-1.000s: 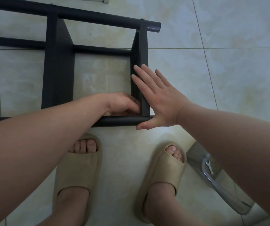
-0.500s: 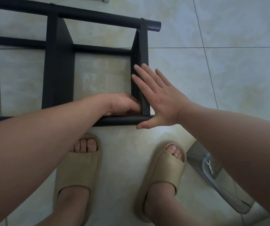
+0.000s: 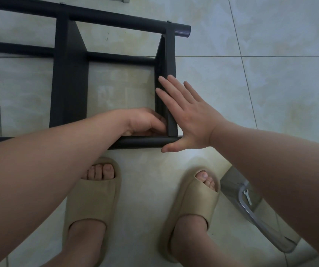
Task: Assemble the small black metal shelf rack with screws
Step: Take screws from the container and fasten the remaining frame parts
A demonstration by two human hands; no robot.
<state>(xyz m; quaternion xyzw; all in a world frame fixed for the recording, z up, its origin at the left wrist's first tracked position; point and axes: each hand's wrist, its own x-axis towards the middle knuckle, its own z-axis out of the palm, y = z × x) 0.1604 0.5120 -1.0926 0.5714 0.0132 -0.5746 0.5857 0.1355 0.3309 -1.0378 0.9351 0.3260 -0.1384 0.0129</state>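
Observation:
The black metal shelf rack lies on its side on the tiled floor, with round tubes and flat shelf panels. My right hand presses flat, fingers straight, against the outer face of the end panel, thumb along the near tube. My left hand is inside the frame at the near right corner, its fingers curled against the inner face of that panel. Whatever the fingertips hold is hidden.
My two feet in beige slippers stand just in front of the rack. A clear plastic tray with a small flat wrench lies on the floor at the lower right, partly under my right forearm.

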